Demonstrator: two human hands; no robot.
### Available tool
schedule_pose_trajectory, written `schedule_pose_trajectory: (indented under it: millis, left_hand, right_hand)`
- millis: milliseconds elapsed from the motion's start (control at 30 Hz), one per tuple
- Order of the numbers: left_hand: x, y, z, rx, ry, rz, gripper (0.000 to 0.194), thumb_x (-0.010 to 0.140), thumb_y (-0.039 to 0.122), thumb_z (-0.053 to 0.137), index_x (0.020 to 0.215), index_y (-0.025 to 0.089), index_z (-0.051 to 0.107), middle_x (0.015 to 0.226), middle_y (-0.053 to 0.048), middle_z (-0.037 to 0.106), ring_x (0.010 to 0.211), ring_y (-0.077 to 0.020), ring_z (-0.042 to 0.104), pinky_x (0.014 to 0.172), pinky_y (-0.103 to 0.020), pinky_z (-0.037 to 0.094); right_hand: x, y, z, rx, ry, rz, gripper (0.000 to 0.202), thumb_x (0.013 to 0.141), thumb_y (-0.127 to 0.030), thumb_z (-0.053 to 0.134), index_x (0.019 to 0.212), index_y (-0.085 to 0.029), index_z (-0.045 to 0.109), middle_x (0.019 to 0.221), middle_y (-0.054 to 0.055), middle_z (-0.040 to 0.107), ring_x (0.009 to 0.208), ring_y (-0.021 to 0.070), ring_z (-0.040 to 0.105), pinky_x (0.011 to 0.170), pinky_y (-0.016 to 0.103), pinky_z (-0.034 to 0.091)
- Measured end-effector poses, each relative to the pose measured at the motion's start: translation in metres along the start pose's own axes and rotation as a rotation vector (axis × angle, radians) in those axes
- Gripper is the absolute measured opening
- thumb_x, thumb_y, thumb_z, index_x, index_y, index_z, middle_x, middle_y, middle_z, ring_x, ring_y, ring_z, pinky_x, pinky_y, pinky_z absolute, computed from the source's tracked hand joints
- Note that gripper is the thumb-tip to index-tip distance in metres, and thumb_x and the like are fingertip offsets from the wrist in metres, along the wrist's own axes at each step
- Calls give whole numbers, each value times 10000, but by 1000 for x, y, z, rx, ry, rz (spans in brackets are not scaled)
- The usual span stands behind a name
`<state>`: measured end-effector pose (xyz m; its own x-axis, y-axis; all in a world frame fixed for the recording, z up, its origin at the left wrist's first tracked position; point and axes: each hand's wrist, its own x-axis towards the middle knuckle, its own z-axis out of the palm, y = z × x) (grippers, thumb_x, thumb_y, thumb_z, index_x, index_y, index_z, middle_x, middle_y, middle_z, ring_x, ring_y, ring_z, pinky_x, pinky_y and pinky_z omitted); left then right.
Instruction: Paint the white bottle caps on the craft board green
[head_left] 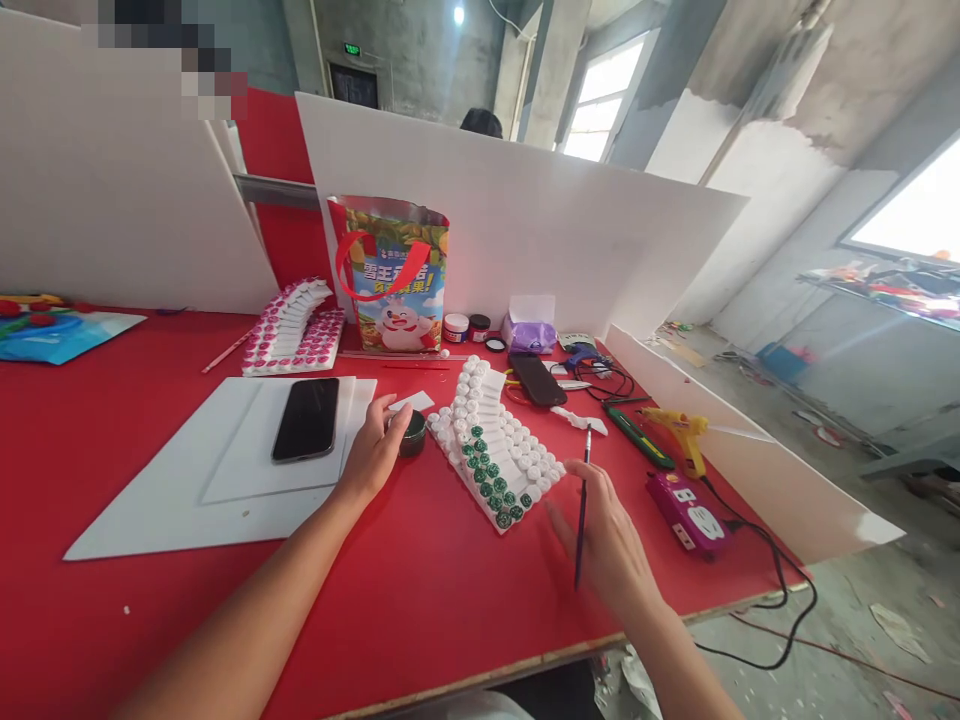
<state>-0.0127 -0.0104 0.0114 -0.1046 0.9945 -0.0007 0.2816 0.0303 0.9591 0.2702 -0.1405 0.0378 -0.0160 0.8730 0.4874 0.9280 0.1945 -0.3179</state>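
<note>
Rosettes, some green and most white, are covering a stepped white piece point(491, 455) that is lying on the red table point(420, 610) in front of me, its stepped band running from 11 o'clock to 5. From my right fingers, the piece is lying toward 9 o'clock, its nearest corner sitting just beside them; my right hand point(606, 520) is the nearer one. Those fingers are closing together on a slim brush point(582, 520), which is pointing bristles-up toward 12. My left hand point(375, 445) is reaching in from 9 o'clock, fingers curling against a dark green jar point(412, 436) that is standing between it and the piece; how firmly they are gripping, I cannot tell. Farther out, a pink-dotted piece point(292, 330) is resting at 10, a printed bag point(397, 290) is standing at 11, and a yellow glue gun point(681, 430) is lying at 3.
</note>
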Motion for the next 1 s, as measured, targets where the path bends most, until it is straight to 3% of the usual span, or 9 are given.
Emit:
schedule_pose_trajectory:
  millis: [233,333,467,700,900,1000]
  left_hand:
    - [-1,2,-2,-2,-62,-18,781,856,718,492,1420,179,455,1352,-181,630,1258,-362,616,1035,-500,494]
    - [-1,1,-9,-5,-178,11,813,794,588,616,1482,209,404,1433,-159,577,1350,-345,552,1102,-481,457]
    - [1,-5,-15,34,-299,12,998,679,390,702,1567,225,276,1326,-121,640,1174,-306,659,1032,-455,507]
    - [9,-15,-4,98,-139,106,923,637,410,763,1467,210,409,1239,-125,696,1105,-321,697,981,-460,528]
    - [9,-8,-4,83,-45,123,876,621,393,809,1409,213,474,1301,-144,683,1213,-337,666,1025,-459,517]
    - [9,-5,-6,69,-8,138,861,633,380,797,1412,210,472,1308,-141,677,1223,-331,660,1034,-457,517]
  right_hand:
    - [25,14,14,99,-67,59,418,913,-274,495,1320,-183,472,1250,193,665,1045,313,719,823,453,607]
    - [31,14,20,121,-107,53,405,934,-328,515,1316,-197,489,1275,191,662,1036,317,723,844,462,601]
    - [30,9,25,149,-103,95,383,975,-477,517,1245,-206,525,1197,177,701,998,315,738,815,444,603]
    - [44,2,20,209,-29,98,325,1003,-494,505,1150,-211,572,1036,123,750,831,264,771,697,372,581]
    - [101,-24,17,302,115,-14,258,1011,-439,515,1119,-223,608,998,99,754,870,248,737,793,377,566]
    - [127,-30,28,417,193,39,257,1043,-415,461,1155,-216,580,1006,99,749,885,232,720,842,385,552]
